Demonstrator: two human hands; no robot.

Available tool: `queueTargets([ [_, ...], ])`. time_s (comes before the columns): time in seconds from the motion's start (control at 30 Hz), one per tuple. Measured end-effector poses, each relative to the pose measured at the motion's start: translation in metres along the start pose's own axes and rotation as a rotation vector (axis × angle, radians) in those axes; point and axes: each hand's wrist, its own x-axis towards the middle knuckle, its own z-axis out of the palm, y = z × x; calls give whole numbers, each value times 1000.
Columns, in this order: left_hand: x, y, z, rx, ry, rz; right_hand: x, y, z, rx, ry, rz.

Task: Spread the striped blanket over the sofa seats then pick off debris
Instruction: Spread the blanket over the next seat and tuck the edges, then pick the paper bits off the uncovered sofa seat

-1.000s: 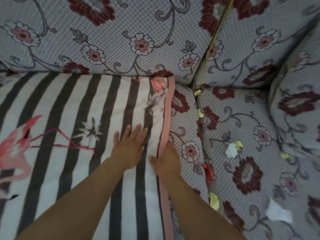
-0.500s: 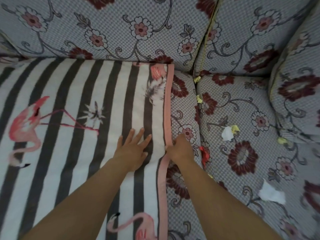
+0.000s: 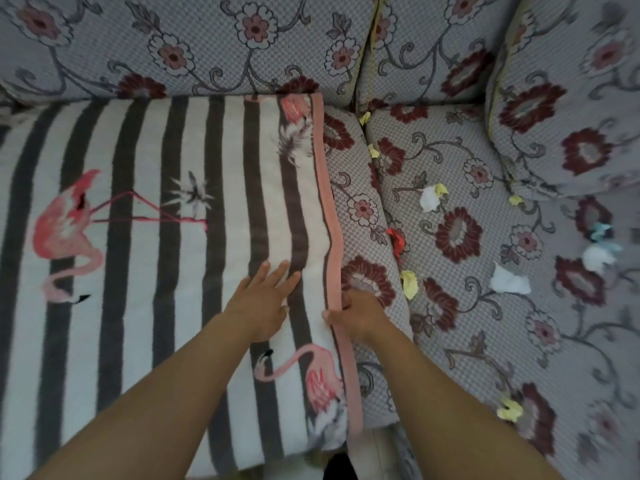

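Hands apart: left hand (image 3: 265, 299) flat on the soft, limp striped blanket (image 3: 145, 237); right hand (image 3: 358, 315) pinches its pink hem (image 3: 334, 244), likely the best hold.

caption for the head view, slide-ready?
Left hand flat on striped blanket, right hand pinching its pink edge; paper scraps litter uncovered sofa seat.

Your right hand (image 3: 360, 315) now pinches the striped blanket (image 3: 166, 244) lower on its pink edge, which kinks there.
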Motion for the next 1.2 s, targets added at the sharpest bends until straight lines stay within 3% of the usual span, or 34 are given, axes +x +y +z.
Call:
queueTargets([
  [0.13,-35,4,28,60,-69,43,-44,50,35,-121,-91,224],
  [0.23,-45,7,49,82,-85,60,-64,80,53,-56,-110,204],
  [0.3,-49,14,62,94,-93,71,-75,99,53,-69,-27,143],
  [0.43,-58,34,79,129,-132,77,-89,128,54,-118,141,202],
  [0.6,-59,47,91,150,-121,80,-86,122,70,-171,333,181],
  [0.7,-59,49,92,186,-113,88,-87,122,69,-173,362,169],
  [0.93,-56,81,63,134,-31,190,-103,115,18,-170,378,133],
  [1.2,-28,152,-18,73,54,278,-102,105,-80,-191,469,84],
])
